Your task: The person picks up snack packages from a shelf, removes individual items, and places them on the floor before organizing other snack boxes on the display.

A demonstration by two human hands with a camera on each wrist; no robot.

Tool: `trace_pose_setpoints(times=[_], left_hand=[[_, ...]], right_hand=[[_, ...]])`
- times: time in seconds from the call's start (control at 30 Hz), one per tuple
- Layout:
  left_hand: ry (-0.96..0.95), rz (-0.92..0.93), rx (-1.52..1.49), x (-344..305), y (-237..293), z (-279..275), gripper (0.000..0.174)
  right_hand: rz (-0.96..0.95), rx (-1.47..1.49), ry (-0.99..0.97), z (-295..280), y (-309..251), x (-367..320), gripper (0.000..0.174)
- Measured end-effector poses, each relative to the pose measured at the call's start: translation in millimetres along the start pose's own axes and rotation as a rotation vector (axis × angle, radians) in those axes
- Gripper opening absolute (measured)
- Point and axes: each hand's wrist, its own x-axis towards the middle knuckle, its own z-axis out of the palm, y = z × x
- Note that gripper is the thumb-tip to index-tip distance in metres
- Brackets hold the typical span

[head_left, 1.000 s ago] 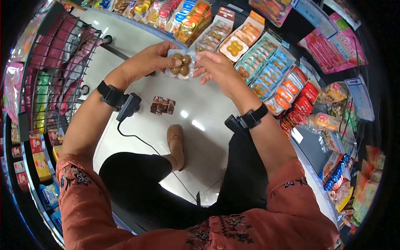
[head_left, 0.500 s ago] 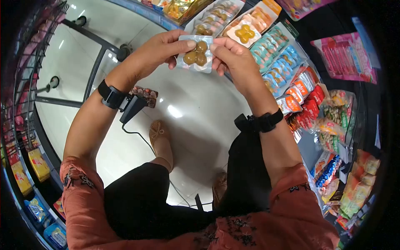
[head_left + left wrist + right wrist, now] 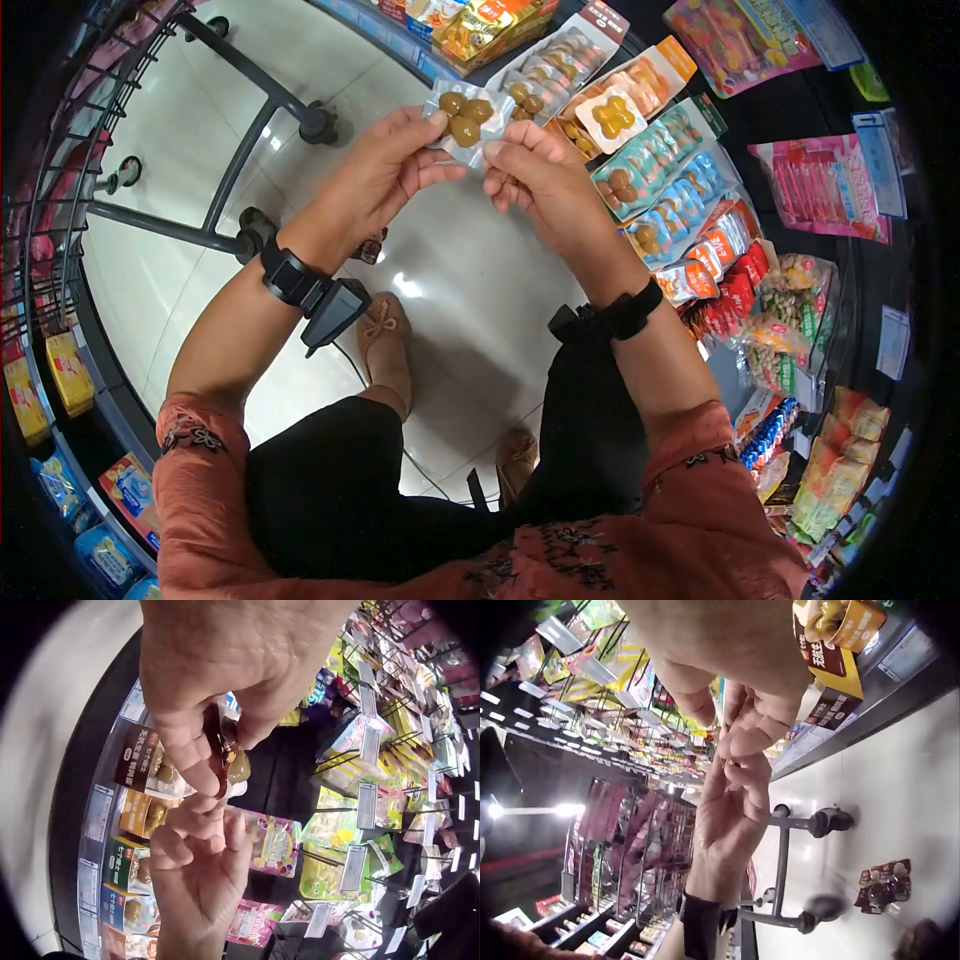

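Pack of small brown eggs point(image 3: 465, 131) is up in the air between both hands, over the floor point(image 3: 470, 300), near the shelf edge point(image 3: 395, 40). Left hand point(image 3: 388, 170) pinches its left side, thumb on the front face; right hand point(image 3: 550, 178) pinches the lower right edge, other fingers curled in. My read: step in hand is working that edge, either to tear it or to check the seal; can't tell which. No tear visible. If it's a tear, next move calls for left grip firm but light on the eggs, right fingertips pulling the edge across. Risk: a sudden rip drops eggs; too hard a squeeze crushes them. Similar packs sit in the display box point(image 3: 603, 22) close by.
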Motion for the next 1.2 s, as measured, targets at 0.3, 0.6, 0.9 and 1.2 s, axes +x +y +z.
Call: trace_pose_setpoints(times=[0.3, 0.6, 0.9, 1.2], left_hand=[[0.090, 0.095, 0.440, -10, 1, 5, 0.043], [0.084, 0.047, 0.393, 2, 3, 9, 0.048], [0.187, 0.010, 0.449, -9, 3, -18, 0.044], [0.207, -0.006, 0.430, -19, 2, -30, 0.037]], right_hand=[[-0.040, -0.263, 0.124, -5, 6, 8, 0.018], [-0.123, -0.432, 0.232, -15, -44, 9, 0.012], [-0.208, -0.744, 0.242, -59, -75, 34, 0.011], [0.039, -0.868, 0.116, -72, -51, 60, 0.013]])
